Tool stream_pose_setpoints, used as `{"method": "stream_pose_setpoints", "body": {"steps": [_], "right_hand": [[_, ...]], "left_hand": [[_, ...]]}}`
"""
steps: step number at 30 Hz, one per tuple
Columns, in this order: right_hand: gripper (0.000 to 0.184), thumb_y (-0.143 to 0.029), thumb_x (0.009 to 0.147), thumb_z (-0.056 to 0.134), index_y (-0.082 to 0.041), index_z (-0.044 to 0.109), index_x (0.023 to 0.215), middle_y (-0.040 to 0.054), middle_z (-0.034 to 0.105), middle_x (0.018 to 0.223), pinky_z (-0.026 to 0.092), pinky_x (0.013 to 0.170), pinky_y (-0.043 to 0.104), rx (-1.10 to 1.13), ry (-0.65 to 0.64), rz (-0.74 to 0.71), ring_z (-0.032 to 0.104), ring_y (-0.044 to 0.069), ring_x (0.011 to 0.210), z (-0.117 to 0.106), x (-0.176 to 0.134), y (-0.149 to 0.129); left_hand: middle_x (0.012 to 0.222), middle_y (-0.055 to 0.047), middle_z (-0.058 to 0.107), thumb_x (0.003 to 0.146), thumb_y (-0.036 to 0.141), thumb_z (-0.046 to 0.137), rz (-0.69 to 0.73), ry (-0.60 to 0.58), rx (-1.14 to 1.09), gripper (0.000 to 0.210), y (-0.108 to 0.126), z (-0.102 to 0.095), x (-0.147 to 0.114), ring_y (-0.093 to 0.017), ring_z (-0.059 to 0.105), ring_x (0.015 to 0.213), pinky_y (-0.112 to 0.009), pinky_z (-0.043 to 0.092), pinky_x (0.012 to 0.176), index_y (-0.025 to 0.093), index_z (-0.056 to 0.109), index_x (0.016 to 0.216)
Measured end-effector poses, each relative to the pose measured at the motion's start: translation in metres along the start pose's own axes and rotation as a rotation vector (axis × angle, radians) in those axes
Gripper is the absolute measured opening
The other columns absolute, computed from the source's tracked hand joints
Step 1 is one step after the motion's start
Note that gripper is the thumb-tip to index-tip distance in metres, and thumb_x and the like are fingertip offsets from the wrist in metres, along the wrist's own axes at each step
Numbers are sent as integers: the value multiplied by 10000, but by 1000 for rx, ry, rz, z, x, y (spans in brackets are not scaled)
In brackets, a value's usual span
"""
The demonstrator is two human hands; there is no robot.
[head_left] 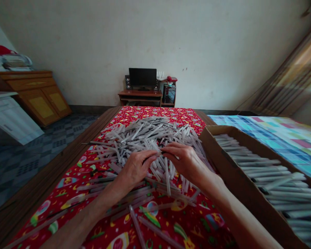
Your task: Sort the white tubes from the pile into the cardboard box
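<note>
My left hand (138, 166) and my right hand (183, 158) meet over a pile of translucent whitish plastic tubes (145, 133), fingertips nearly touching. Both hands are closed in a pinch. Between them is a slim pen-like tube (159, 152) with a dark part near my right fingertips; most of it is hidden by the fingers. Below my wrists, more loose tubes (137, 224) lie scattered on the red patterned cloth (194, 224).
To my right stands a long cardboard box (223, 162) holding rows of whitish tubes (282, 173), some with black ends. Beyond it is a bed with a checked cover (264, 138). A desk with a monitor (142, 76) is against the far wall; a wooden cabinet (38, 93) stands at left.
</note>
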State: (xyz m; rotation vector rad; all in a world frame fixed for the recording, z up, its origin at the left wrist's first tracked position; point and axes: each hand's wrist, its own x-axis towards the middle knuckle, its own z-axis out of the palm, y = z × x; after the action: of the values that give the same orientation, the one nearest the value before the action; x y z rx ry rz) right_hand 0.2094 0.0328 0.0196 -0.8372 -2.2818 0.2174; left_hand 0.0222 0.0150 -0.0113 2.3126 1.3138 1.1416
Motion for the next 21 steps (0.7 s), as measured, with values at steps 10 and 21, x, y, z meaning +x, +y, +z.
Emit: {"method": "stream_pose_setpoints", "body": {"steps": [10,21], "right_hand": [[207,-200,877,470,-132,623,755,25,582,675,350,568,190,-15,-68,49,497,86,589,-1,0,-1],[260,-266,885,447,-154,516,1109,12,623,773,394,590,184,363,-116,234,547,91,640,-6,1,4]], "left_hand": [[925,-68,715,857,239,495,37,-18,-5,228,1,1,-3,-172,664,828,-260,505,760,176,674,983],[913,-81,720,849,238,501,-48,25,-2,235,0,2,-1,-185,672,816,-262,510,756,142,687,958]]}}
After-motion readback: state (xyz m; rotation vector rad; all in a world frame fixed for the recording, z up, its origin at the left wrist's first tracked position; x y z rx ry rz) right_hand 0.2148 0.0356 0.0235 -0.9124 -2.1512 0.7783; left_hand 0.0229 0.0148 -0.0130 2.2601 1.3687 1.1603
